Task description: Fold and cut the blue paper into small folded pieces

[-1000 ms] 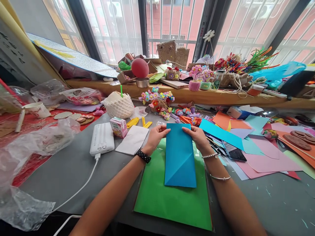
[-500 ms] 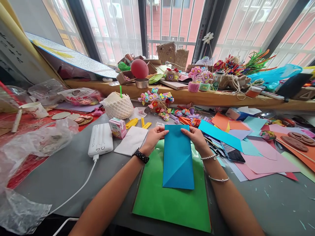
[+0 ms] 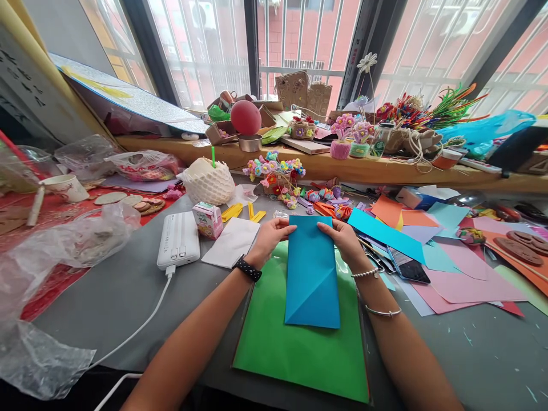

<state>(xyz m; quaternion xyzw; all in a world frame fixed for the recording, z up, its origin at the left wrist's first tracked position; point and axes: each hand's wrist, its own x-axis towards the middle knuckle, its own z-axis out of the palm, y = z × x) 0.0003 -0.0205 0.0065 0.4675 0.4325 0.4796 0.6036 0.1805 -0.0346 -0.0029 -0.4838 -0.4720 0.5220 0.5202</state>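
A blue sheet of paper (image 3: 311,268), upright and longer than wide, is pinched at its far corners by both hands. A diagonal crease crosses its lower half. My left hand (image 3: 273,237) grips the upper left edge with the thumb on top. On the upper right edge, my right hand (image 3: 341,235) does the same; the fingers behind the paper are hidden. Beneath it lies a shiny green sheet or folder (image 3: 299,362) on the grey table. A separate strip of blue paper (image 3: 385,235) rests just right of my right hand.
Left of my arms are a white power bank (image 3: 178,241) with a cable, a pink drink carton (image 3: 208,221) and a white napkin (image 3: 231,242). Coloured paper pieces (image 3: 462,268), scissors (image 3: 377,257) and a phone (image 3: 409,265) lie to the right. Crafts crowd the wooden sill (image 3: 299,165).
The whole view has shifted slightly, so everything sits a little further right. Both hands keep the same hold on the blue paper.
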